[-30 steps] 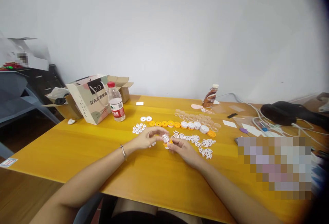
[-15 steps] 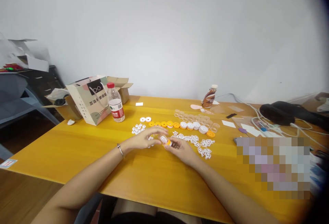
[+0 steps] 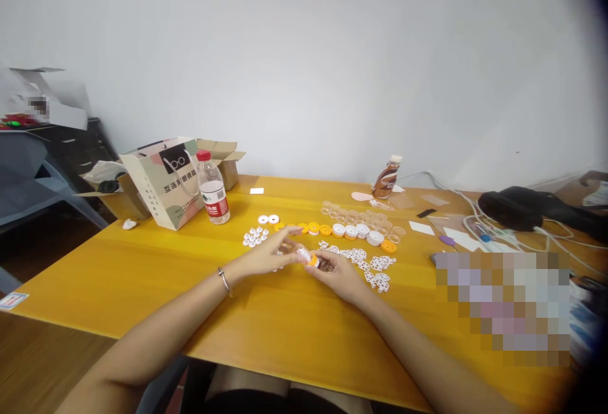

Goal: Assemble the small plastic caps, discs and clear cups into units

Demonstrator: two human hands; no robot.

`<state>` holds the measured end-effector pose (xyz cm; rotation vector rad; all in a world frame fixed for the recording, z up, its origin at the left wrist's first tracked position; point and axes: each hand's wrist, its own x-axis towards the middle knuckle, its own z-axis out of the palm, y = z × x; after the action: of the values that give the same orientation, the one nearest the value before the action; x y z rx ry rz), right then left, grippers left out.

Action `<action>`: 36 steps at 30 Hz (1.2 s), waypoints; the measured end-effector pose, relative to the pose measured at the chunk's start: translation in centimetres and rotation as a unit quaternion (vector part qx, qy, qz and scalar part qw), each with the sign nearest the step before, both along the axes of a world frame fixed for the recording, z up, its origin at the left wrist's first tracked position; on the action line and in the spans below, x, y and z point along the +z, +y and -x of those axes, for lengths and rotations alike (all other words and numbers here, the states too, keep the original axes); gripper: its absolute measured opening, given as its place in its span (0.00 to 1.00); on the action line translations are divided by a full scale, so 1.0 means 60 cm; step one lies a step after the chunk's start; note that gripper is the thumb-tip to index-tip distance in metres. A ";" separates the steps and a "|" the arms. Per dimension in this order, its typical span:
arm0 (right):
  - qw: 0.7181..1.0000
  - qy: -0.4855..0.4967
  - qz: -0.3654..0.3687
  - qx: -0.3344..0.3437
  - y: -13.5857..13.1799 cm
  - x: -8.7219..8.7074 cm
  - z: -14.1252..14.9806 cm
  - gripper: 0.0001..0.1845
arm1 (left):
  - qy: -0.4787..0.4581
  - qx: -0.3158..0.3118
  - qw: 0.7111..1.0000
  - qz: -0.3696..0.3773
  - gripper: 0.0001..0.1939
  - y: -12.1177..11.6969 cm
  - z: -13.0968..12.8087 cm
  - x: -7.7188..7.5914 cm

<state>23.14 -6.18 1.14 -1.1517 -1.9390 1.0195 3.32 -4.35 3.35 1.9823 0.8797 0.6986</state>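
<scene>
- How far along: I judge the work to be midway with one item. The small clear-and-orange piece [image 3: 310, 258] has its clear and orange portions together, but whether it is complete I can't tell from my end.
- What is left, as I judge it: plenty of loose parts lie out on the worktop [image 3: 266, 332]. I see a row of orange and white discs [image 3: 375, 238] beyond the hands, clear cups [image 3: 394, 235] behind that row, white openwork parts [image 3: 380, 263] past the right hand [image 3: 339, 275], and small white knobs [image 3: 253, 237] beyond the left hand [image 3: 268, 254]. I can't make out any group that I would call finished.
- Where the piece is: between the two hands, on the near side of the disc row, held up over the worktop as far as I can judge.
- Which way it points: its long axis slants across my view, the clear end up and toward the left hand, the orange end down and toward the right. Its true tilt I can't read.
- Right fingers: grasping the piece by its orange end.
- Left fingers: curved around the clear end, index raised, thumb close against it; whether they grip or merely touch, I can't tell.
</scene>
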 end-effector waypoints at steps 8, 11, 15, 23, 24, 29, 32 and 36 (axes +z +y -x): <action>0.995 0.044 0.039 0.076 0.003 -0.005 -0.007 0.14 | -0.025 -0.086 0.996 0.013 0.15 0.000 0.007 0.011; 0.990 0.071 0.063 0.102 0.004 -0.006 -0.007 0.14 | -0.034 -0.106 0.994 0.000 0.19 -0.003 0.010 0.019; 0.994 0.070 0.044 0.074 0.006 -0.008 -0.005 0.16 | 0.000 -0.026 0.999 -0.028 0.22 -0.007 0.004 0.017; 0.997 0.039 0.024 0.069 0.002 -0.006 -0.005 0.17 | -0.007 -0.095 0.994 -0.052 0.24 -0.003 0.009 0.015; 0.997 0.035 0.018 0.063 0.002 -0.005 -0.005 0.17 | -0.004 -0.080 0.996 -0.049 0.28 -0.004 0.009 0.015; 0.999 -0.010 -0.001 0.042 -0.001 -0.003 -0.005 0.16 | 0.056 -0.044 0.997 -0.040 0.16 -0.007 0.003 0.013; 0.999 -0.034 -0.013 0.028 -0.001 -0.002 -0.006 0.16 | 0.040 -0.108 0.989 -0.088 0.17 -0.007 0.004 0.016; 0.999 -0.040 -0.021 0.030 -0.002 0.000 -0.006 0.16 | 0.043 -0.040 0.996 -0.062 0.27 -0.007 0.006 0.015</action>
<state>23.47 -6.27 1.16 -1.1320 -2.0592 0.9720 2.98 -4.79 4.23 2.1598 0.8190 0.6388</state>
